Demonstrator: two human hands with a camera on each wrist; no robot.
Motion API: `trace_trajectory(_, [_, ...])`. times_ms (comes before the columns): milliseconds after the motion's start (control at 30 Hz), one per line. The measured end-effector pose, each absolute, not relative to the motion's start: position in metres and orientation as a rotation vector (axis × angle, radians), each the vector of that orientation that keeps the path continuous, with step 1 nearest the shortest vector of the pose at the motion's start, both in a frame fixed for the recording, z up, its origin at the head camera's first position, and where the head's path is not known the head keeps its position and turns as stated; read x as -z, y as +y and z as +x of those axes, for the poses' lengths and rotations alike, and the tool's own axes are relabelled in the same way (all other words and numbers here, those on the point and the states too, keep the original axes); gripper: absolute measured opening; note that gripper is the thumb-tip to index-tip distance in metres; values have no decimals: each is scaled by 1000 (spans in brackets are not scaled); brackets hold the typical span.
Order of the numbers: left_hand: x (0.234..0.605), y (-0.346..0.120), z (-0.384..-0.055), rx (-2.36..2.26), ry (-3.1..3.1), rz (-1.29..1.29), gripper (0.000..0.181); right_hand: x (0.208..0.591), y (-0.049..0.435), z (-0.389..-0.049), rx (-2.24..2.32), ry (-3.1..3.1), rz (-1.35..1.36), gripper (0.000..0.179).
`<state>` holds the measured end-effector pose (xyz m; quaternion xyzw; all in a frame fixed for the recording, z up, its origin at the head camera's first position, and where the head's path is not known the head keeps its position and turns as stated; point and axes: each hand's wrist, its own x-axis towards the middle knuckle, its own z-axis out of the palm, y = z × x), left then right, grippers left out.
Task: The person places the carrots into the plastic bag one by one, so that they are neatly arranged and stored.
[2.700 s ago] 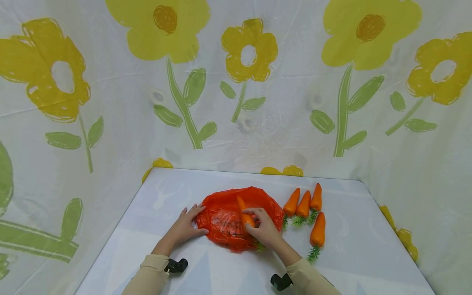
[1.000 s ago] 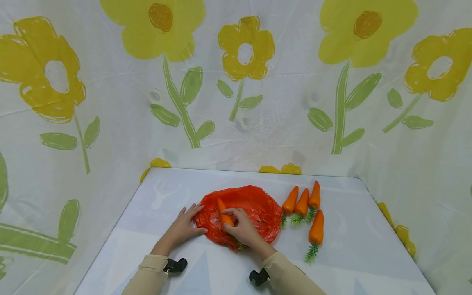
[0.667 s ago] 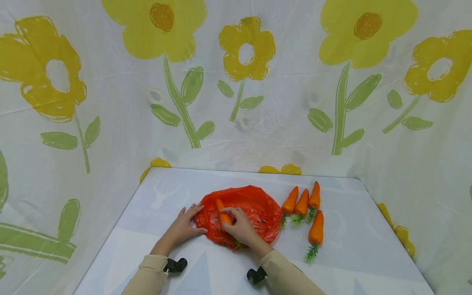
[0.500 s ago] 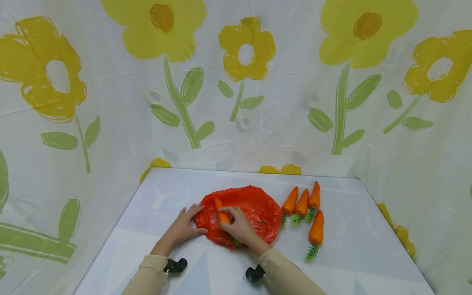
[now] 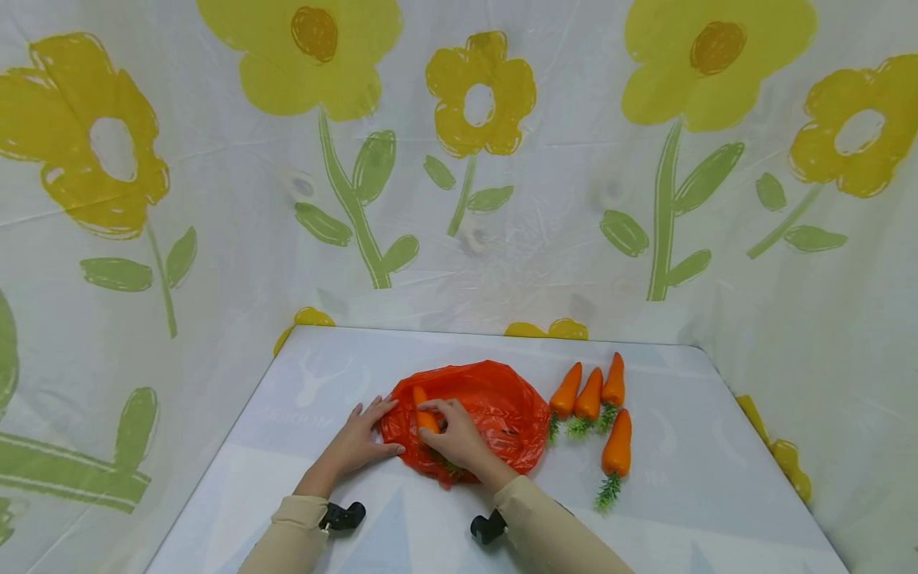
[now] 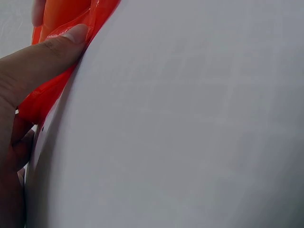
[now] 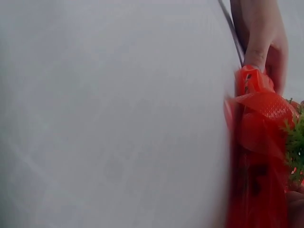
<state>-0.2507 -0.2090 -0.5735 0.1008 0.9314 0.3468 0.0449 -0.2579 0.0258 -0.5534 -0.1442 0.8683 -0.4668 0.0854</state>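
A crumpled red plastic bag (image 5: 512, 399) lies spread at the middle of the table. My right hand (image 5: 462, 438) pinches an orange carrot (image 5: 421, 401) between thumb and fingers over the bag's left part, its tip pointing away from me. Green leaves (image 7: 295, 147) of the carrot show in the right wrist view beside the red plastic. At the bag's left edge rests my left hand (image 5: 356, 440), fingers spread and mostly straight. In the left wrist view its thumb (image 6: 57, 54) lies against the red plastic.
Several more carrots with green tops lie right of the bag: a row of three, including the middle carrot (image 5: 590, 395), and a nearer carrot (image 5: 617, 446). The white table (image 5: 717, 478) is bounded by a flower-printed curtain (image 5: 545, 239).
My right hand has moved left across the bag with the carrot, and in the last half second a little further left. My left hand stays at the bag's left edge.
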Motion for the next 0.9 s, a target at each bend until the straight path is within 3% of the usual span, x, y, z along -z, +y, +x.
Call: trace_trajectory(900, [573,-209,-250,-1054,2835,305,91,550,21,-256,1314,2559,-443,51])
